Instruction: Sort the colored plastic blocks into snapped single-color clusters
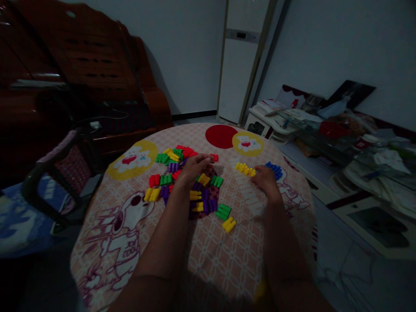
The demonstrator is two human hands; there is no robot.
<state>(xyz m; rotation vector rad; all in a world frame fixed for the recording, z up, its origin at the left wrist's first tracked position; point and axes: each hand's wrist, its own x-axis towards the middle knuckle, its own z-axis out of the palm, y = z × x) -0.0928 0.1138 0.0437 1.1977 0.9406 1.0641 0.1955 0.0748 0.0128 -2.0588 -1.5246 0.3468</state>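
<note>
Both our left hand (194,170) and right hand (265,180) curl, grip unclear, the latter touching yellow blocks (244,168), likely light, stiff, best pinched by the sides.

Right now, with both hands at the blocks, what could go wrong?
The right hand, at the near end of the yellow row, could knock it crooked or bump the blue blocks close by. The left hand reaches over the loose pile and might scatter pieces.
</note>
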